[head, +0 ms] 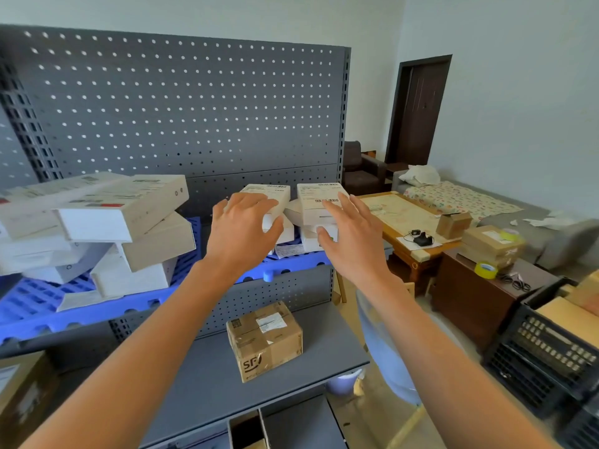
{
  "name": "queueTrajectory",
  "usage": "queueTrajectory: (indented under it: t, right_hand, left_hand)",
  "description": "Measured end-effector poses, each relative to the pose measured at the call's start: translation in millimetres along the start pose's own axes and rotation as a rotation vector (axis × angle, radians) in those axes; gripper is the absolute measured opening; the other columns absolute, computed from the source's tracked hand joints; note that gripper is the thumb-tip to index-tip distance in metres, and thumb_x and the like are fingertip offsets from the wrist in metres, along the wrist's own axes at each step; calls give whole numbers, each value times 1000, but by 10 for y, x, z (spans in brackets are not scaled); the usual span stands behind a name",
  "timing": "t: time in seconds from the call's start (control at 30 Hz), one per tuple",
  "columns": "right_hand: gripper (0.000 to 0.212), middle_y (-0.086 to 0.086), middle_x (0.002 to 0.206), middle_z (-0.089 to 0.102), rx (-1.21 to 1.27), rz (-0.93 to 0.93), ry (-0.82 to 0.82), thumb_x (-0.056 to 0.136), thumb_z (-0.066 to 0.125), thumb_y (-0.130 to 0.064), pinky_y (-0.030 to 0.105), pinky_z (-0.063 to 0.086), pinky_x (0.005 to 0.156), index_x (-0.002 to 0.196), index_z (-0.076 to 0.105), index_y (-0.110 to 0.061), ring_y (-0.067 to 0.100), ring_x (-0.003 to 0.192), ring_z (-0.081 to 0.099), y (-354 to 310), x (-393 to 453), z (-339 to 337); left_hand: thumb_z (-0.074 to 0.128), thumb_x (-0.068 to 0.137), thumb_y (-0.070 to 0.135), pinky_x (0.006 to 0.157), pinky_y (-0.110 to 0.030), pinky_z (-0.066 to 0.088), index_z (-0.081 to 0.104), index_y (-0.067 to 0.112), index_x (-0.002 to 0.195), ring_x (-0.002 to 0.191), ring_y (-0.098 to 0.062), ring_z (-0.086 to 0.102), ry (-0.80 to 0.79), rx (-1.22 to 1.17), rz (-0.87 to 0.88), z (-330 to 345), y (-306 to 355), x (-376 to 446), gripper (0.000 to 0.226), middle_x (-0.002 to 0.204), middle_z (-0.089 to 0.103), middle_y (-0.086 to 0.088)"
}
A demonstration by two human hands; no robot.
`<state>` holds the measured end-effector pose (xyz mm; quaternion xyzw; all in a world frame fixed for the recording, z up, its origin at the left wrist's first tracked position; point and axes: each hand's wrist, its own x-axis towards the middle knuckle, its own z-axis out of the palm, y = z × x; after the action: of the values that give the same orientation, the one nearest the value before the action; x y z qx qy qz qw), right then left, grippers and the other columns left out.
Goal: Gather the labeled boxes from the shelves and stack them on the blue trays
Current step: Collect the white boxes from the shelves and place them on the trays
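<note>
grey pegboard shelf (181, 102), blue tray (39, 306), bed (460, 199) beyond.

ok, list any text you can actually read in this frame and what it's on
"SF" on the front face of the brown cardboard box on the lower grey shelf.
White sticker on top of that box: print too small to read.
Labels with barcodes on the two white boxes under the left hand and right hand: blurred, unreadable.
Labels on the white box pile at left: unreadable.
Yellow tape roll: print unreadable.
</note>
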<state>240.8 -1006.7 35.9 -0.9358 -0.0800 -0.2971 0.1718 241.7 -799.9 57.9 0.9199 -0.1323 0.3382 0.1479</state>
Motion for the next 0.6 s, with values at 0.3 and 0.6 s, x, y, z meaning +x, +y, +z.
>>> queueTrajectory:
  t: [0.3,0.6]
  right_hand:
    - [44,4,146,54,88,-23,-4,99,57,-30,45,44,107,141,55,-18,25,136,45,-482,-517,-121]
    - [39,-3,136,61,224,-94,-131,100,55,-33,39,50,94,138,57,-23,20,128,51,-1764,-1148,42]
  left_hand:
    - [63,95,34,95,-48,49,67,18,129,118,-28,59,-34,-39,12,-523,-195,-573,38,127,68,-2]
    - [65,94,31,93,-47,46,67,17,128,120,-30,58,-82,-34,-80,-1207,-819,-1613,37,125,69,-2]
